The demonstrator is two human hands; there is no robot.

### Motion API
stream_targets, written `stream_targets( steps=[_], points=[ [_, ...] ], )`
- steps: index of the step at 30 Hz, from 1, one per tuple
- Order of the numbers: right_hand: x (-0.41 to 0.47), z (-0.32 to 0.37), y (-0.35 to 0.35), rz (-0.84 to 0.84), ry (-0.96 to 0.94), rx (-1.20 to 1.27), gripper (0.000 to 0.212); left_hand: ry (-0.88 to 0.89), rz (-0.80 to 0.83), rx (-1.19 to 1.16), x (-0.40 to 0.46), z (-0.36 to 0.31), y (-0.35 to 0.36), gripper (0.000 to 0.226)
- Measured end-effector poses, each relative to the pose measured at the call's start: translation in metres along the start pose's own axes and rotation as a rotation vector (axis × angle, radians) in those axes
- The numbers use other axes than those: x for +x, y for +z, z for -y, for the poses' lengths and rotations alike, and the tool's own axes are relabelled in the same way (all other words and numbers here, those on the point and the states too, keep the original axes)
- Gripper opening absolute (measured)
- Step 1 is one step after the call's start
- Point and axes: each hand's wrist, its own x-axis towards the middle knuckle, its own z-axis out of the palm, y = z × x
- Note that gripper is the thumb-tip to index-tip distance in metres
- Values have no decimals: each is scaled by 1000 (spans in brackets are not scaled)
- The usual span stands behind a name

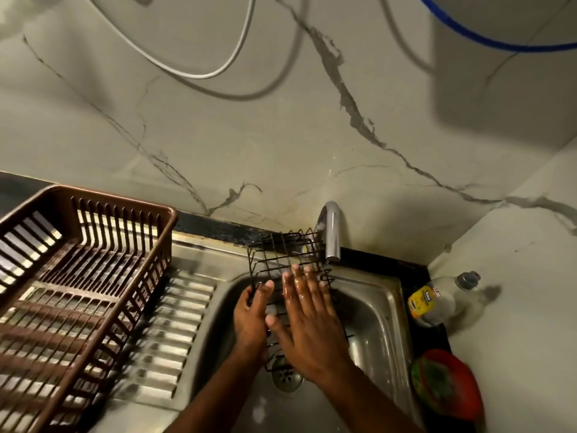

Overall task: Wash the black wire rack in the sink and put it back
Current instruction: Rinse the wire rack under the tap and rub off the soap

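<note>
Wire rack [281,254] sits over the sink [377,310] basin, its far end just beside the tap [331,232] at the back wall. Left hand [251,317] on the rack's left edge, right hand [307,320] flat on top of it – drain [287,378] below them. Dish basket [78,276] on the drainboard [175,332], left of the basin. Bottle [443,298] lying on the counter to the right; scrubber dish [445,385] nearer, in front of the bottle.
</note>
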Motion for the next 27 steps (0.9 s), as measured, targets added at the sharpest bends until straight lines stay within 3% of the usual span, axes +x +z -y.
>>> stream_targets(
  steps=[2, 5, 8, 10, 13, 15, 18, 20, 22, 27],
  points=[
    [2, -9, -3, 2, -42, -12, 73, 10, -40, -23, 6, -5, -1, 34],
    [27, -11, -7, 16, 115, 5, 80, -1, -54, -43, 10, -7, 5, 61],
    [61, -3, -22, -17, 321, 90, 91, 22, -24, -51, 6, -11, 15, 47],
    [69, 4, -29, 9, 244, 45, 89, -7, -13, -61, 3, -10, 19, 57],
    [46, 21, -22, -29, -31, -72, 79, 9, -53, -171, 14, -15, 17, 35],
    [19, 15, -10, -37, -116, -78, 75, 50, -83, -137, 27, -18, 12, 45],
    [11, -21, -3, -113, 112, -53, 75, 58, -70, -136, 29, -17, 11, 70],
    [25, -41, -9, -119, 374, 19, 81, 60, -64, -128, 22, -12, 15, 59],
    [37, -43, -16, -86, 466, 46, 83, 38, -52, -153, 17, -8, 19, 48],
    [22, -7, -10, -76, 270, -8, 84, 5, -49, -127, 18, -8, 18, 37]
  ],
)
